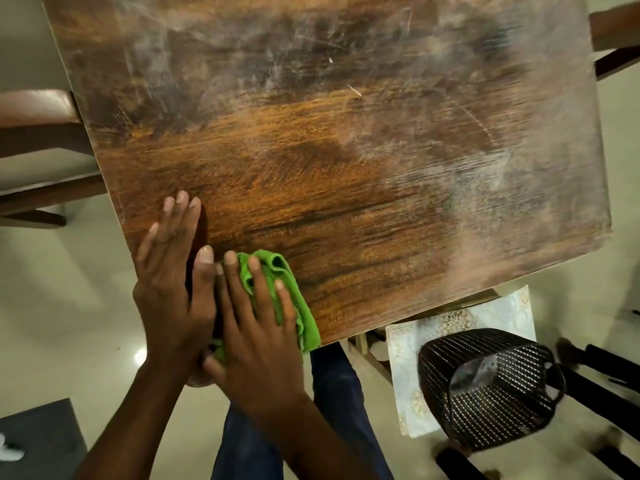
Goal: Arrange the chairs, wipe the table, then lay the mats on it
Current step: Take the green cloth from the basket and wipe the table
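At the near left corner of the brown wood-grain desk (346,188), the right hand (259,327) presses a crumpled green cloth (294,299) flat with spread fingers. The left hand (169,289) rests beside it, fingers straight, holding nothing. Pale patterned mats (408,368) lie below the desk's near edge under a black woven basket (491,386).

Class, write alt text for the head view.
A right hand presses a green cloth on a wooden table's near corner, the left hand flat beside it. A black basket sits on patterned mats below.
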Tool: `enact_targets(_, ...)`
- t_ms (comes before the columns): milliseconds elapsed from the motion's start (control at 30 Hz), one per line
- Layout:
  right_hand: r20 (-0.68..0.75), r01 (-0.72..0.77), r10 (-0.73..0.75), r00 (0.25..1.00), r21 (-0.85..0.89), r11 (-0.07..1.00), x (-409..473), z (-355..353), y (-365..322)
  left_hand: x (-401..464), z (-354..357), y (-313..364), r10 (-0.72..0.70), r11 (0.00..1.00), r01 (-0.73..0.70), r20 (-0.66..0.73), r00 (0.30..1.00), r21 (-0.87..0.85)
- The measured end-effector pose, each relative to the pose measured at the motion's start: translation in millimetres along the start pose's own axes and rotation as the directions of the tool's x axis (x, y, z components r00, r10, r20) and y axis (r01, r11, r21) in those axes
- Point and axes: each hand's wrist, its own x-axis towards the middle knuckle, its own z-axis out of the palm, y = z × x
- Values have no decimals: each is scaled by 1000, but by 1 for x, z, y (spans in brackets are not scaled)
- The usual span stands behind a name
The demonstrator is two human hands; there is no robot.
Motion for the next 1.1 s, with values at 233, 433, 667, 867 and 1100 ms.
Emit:
enact_targets(233, -121, 80, -79, 990, 5, 997, 9, -5, 57, 0, 2, 3, 33, 998, -32, -14, 999, 56)
enact_targets(433, -194, -210, 225, 955, 94, 973, 27, -40, 200, 1, 5, 5, 35, 992, -33, -17, 999, 121)
enact_targets(667, -119, -299, 313, 942, 122, 946, 14, -39, 185, 4, 29, 20, 26, 944, -19, -15, 1000, 329)
enact_targets(867, -90, 215, -207, 974, 93, 972, -8, -19, 93, 3, 27, 8, -117, 956, 176, -244, 963, 234)
enact_targets(1100, -182, 108, -97, 979, 56, 993, 123, -56, 189, 3, 30, 6, -152, 940, 210, -221, 963, 270)
